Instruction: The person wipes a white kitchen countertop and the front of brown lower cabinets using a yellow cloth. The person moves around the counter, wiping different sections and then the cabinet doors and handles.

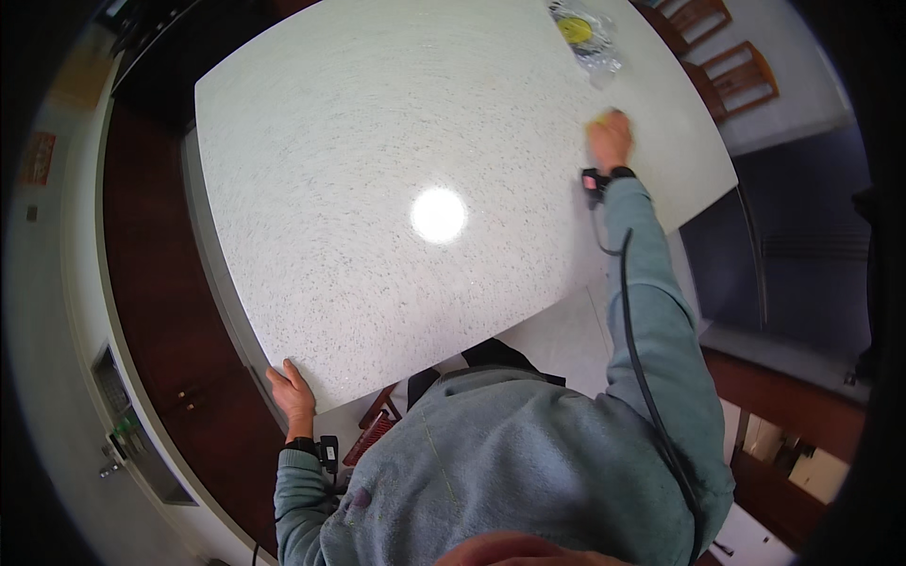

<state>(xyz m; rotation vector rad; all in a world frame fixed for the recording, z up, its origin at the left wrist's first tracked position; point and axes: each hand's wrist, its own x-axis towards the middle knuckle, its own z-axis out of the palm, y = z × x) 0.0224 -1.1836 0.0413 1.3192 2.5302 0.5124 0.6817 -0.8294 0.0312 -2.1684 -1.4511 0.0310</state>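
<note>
A large white speckled tabletop [368, 163] spreads out before me, with a bright light reflected near its middle. My right hand [610, 141] is blurred and pressed down on its right part, gripping a yellow cloth or sponge [597, 126] that is mostly hidden under the fingers. At the near left corner my left hand [291, 390] rests on the table's edge, with the thumb on top and the other fingers partly out of sight. A strapped device with a cable sits on each wrist.
A clear plastic bag [593, 44] with a yellow round item lies at the far right of the table. Wooden chairs [740, 81] stand beyond the right edge, near a dark appliance [800, 240]. Along the left run dark red cabinets [152, 269] and a counter with a sink [152, 446].
</note>
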